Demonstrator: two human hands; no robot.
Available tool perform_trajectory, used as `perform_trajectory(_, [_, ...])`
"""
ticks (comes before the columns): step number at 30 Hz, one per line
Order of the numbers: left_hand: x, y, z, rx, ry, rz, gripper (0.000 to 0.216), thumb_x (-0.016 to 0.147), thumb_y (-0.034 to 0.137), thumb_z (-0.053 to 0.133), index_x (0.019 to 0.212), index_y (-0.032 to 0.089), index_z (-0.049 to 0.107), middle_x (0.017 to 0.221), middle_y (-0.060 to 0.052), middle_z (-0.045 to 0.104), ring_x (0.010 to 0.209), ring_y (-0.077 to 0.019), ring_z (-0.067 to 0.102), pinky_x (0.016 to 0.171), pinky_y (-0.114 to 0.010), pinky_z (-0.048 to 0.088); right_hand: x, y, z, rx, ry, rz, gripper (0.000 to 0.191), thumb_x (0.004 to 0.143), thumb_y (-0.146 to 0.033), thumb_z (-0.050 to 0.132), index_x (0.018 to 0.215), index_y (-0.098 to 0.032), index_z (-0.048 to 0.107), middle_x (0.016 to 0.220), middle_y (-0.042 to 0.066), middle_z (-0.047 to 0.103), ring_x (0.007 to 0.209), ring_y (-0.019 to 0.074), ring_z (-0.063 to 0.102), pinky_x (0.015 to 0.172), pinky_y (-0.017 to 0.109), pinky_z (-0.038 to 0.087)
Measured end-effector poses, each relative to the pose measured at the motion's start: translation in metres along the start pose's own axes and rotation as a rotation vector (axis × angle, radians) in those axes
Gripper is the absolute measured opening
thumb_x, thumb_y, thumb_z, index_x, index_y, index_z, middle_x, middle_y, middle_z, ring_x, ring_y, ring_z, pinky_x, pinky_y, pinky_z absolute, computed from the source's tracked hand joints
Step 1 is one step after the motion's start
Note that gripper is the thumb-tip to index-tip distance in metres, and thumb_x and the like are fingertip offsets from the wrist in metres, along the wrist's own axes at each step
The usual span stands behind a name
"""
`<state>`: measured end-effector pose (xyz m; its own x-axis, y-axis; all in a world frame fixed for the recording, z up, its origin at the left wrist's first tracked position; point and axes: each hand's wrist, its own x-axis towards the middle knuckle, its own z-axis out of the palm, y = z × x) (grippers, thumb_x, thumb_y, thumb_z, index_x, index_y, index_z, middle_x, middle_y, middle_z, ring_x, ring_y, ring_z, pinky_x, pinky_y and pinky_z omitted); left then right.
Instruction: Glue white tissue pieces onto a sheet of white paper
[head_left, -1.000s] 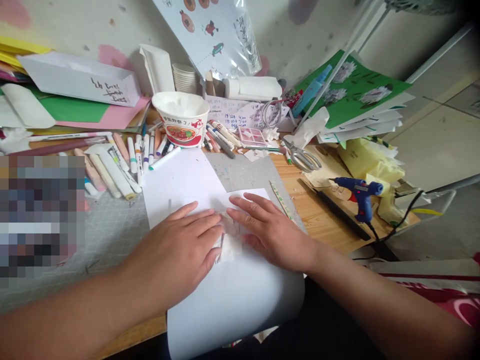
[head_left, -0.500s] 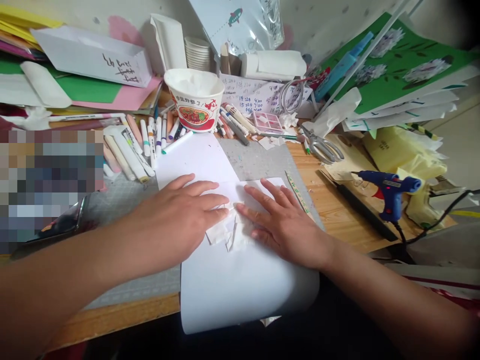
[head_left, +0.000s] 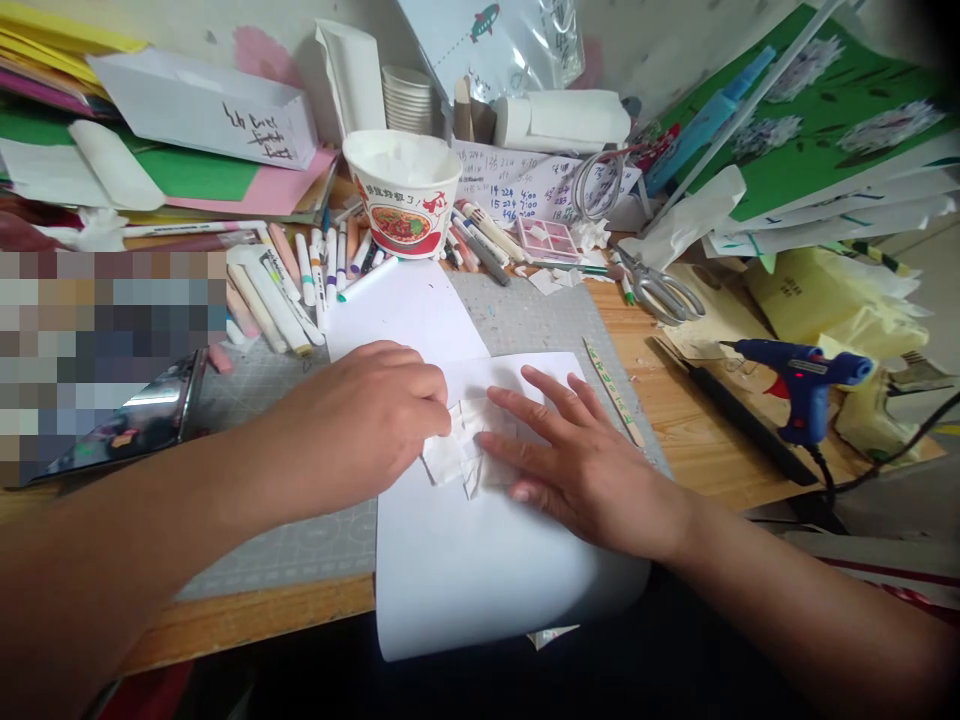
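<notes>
Markers (head_left: 331, 268) crowded the wooden desk (head_left: 697, 465). Tissue pieces (head_left: 445, 462) lay on a white sheet (head_left: 487, 580) whose near end drooped past the desk — a sharp tug risked tearing them or dragging the sheet down. The left hand (head_left: 382, 425) curled nearly closed, its hold impossible to tell; the right hand (head_left: 577, 470) spread wide over the tissue, grasping nothing.

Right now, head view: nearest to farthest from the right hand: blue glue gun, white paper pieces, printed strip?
1. White paper pieces: partly under the right hand.
2. Printed strip: just ahead, rightward.
3. Blue glue gun: farther right.
</notes>
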<state>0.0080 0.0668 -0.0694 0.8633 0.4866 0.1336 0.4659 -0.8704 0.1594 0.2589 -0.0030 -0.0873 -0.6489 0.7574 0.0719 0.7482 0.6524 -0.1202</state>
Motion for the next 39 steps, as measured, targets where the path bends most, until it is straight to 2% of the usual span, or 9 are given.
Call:
perform_trajectory(3, [0.0,-0.001,-0.002,-0.026,-0.069,-0.017,0.023,0.083,0.013,0.049,0.074,0.022,0.067,0.075,-0.002,0.061,0.079,-0.0205,0.053,0.078,-0.036,0.039,0.001,0.001,0.0,0.001,0.025,-0.012,0.039,0.096,-0.044,0.047,0.129,-0.029,0.061,0.151,0.007,0.043,0.141,0.0427,0.029,0.1,0.075,0.03])
perform_trajectory(8, [0.0,-0.006,-0.006,-0.152,-0.169,-0.076,0.011,0.08,0.018,0.064,0.087,0.025,0.069,0.085,0.001,0.065,0.088,-0.0204,0.057,0.083,-0.034,0.039,0.003,-0.007,0.0,0.025,0.088,-0.055,0.043,0.096,-0.048,0.045,0.131,-0.027,0.059,0.149,0.011,0.045,0.139,0.0421,0.032,0.102,0.074,0.026])
perform_trajectory(13, [0.0,-0.008,-0.01,-0.174,-0.209,-0.045,0.022,0.073,0.024,0.077,0.093,0.026,0.067,0.091,0.002,0.065,0.091,-0.0205,0.057,0.083,-0.033,0.037,0.007,-0.017,-0.003,0.097,0.178,-0.084,0.031,0.095,-0.039,0.05,0.118,-0.023,0.063,0.139,0.011,0.055,0.136,0.0348,0.038,0.11,0.064,0.022])
perform_trajectory(18, [-0.001,-0.008,-0.008,-0.139,-0.18,0.015,0.013,0.076,0.026,0.077,0.085,0.026,0.067,0.085,0.003,0.063,0.085,-0.0187,0.056,0.084,-0.034,0.035,0.01,-0.011,-0.004,0.193,0.244,-0.001,0.019,0.093,-0.024,0.053,0.108,-0.021,0.064,0.127,0.012,0.061,0.123,0.0281,0.052,0.106,0.055,0.033])
perform_trajectory(21, [-0.001,-0.009,-0.005,-0.128,-0.162,0.033,0.01,0.079,0.025,0.074,0.086,0.027,0.068,0.084,0.003,0.062,0.084,-0.0182,0.057,0.084,-0.034,0.035,0.013,-0.009,0.0,0.223,0.21,-0.023,0.021,0.091,-0.023,0.055,0.109,-0.02,0.065,0.129,0.013,0.059,0.124,0.0307,0.049,0.102,0.056,0.037])
perform_trajectory(25, [0.0,-0.009,-0.004,-0.099,-0.156,0.042,0.005,0.082,0.021,0.069,0.083,0.025,0.067,0.082,0.003,0.063,0.083,-0.0182,0.057,0.083,-0.034,0.035,0.015,-0.009,0.002,0.232,0.149,-0.025,0.023,0.09,-0.026,0.057,0.11,-0.021,0.067,0.135,0.013,0.054,0.13,0.0352,0.042,0.104,0.06,0.034])
perform_trajectory(30, [0.0,-0.009,-0.004,-0.095,-0.134,0.062,0.011,0.087,0.018,0.061,0.08,0.024,0.066,0.081,0.003,0.063,0.081,-0.0175,0.055,0.085,-0.035,0.034,0.017,-0.006,-0.003,0.489,0.234,0.01,0.024,0.089,-0.029,0.061,0.112,-0.022,0.062,0.134,0.013,0.053,0.126,0.0279,0.048,0.102,0.047,0.043])
perform_trajectory(34, [-0.001,-0.01,-0.002,-0.085,-0.135,0.062,0.016,0.088,0.018,0.057,0.076,0.024,0.065,0.078,0.002,0.062,0.077,-0.0168,0.053,0.085,-0.036,0.034,0.019,0.0,-0.001,0.656,0.345,0.11,0.018,0.083,-0.021,0.066,0.099,-0.024,0.057,0.119,0.009,0.06,0.116,0.0238,0.055,0.098,0.043,0.045])
perform_trajectory(39, [0.003,-0.008,-0.001,-0.077,-0.123,0.024,0.019,0.09,0.017,0.052,0.075,0.022,0.062,0.076,0.002,0.062,0.074,-0.0169,0.052,0.087,-0.038,0.033,0.019,0.007,0.009,0.849,0.435,0.193,0.018,0.08,-0.02,0.071,0.078,-0.023,0.053,0.081,0.0,0.058,0.08,0.0159,0.059,0.078,0.033,0.049])
